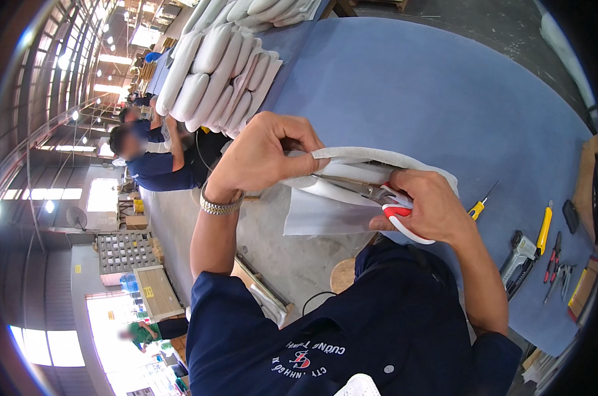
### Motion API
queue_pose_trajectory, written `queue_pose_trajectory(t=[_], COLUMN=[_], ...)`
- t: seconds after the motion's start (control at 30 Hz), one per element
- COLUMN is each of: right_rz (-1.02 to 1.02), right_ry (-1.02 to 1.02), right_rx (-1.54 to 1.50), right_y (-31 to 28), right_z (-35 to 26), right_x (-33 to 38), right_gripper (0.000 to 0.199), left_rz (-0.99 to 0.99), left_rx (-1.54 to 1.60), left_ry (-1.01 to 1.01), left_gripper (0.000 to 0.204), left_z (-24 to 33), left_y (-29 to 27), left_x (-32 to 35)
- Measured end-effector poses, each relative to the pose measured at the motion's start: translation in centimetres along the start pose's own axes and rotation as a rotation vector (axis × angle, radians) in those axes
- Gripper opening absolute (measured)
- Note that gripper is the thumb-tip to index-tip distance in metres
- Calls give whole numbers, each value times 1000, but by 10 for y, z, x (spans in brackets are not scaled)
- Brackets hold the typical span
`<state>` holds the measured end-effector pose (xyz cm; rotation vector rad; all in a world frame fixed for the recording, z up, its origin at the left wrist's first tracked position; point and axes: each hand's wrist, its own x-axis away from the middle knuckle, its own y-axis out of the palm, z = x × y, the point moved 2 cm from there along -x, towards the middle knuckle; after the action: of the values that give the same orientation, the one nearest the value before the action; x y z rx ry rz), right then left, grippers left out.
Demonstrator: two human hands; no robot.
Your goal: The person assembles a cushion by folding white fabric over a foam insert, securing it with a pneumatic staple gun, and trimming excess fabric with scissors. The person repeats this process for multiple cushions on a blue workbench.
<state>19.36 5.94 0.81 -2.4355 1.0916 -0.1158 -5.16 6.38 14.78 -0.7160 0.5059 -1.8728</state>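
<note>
My left hand (262, 155) pinches the edge of a white padded fabric piece (371, 162) and holds it up over the near edge of the blue table (431, 92). My right hand (425, 206) grips a pair of scissors (371, 193) with red and white handles. The metal blades point left and lie against the white fabric just below my left fingers. A loose white sheet (315, 218) hangs under the piece. A metal watch (219, 206) is on my left wrist.
A stack of white padded cushions (219, 69) lies at the table's far left. Tools sit at the right: a yellow screwdriver (478, 206), a staple gun (520, 257), a yellow knife (544, 228), pliers (554, 254). Other people (150, 165) work at the left.
</note>
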Motion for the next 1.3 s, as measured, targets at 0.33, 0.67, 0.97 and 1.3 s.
queue_pose_trajectory(t=[0.33, 0.67, 0.97, 1.3], right_rz=[-24, -63, -72, -50], right_ry=[0, 6, 19, 6], right_rx=[2, -25, -14, -21], right_y=[3, -8, -9, -4], right_z=[4, 2, -2, -5], right_x=[-2, 2, 4, 7], right_gripper=[68, 73, 73, 73], left_rz=[-20, -23, -18, -20], left_rx=[-6, 20, 4, 47], left_ry=[11, -101, -108, -97], left_gripper=[12, 4, 3, 3], left_z=[2, 6, 3, 2], left_y=[-1, 0, -1, 1], left_x=[-2, -3, 0, 4])
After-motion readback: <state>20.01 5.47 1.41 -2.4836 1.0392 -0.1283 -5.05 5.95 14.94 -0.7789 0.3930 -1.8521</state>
